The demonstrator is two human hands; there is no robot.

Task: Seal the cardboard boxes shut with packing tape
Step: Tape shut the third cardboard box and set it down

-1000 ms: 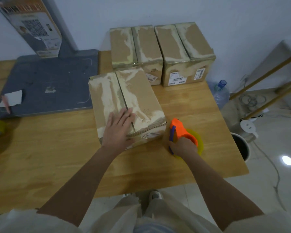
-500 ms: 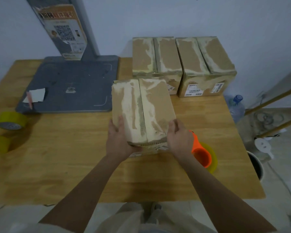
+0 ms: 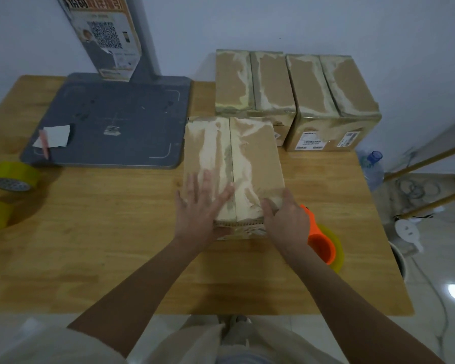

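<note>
Pressing flat on near box [image 3: 243, 164], left hand [image 3: 200, 206] has fingers straight and spread, palm on left flap beside centre seam. Right hand [image 3: 286, 219] grips box's near right corner, fingers curled over edge. Box sits mid-table [image 3: 103, 245], flaps closed. Dispenser [image 3: 322, 245], orange with yellow roll, just beside right hand at 4 o'clock. Two tape rolls [image 3: 12, 177] at 9 o'clock edge. Grey base [image 3: 121, 122] at 11 o'clock. Two more boxes [image 3: 294, 85] at 1 o'clock, against wall.
</note>
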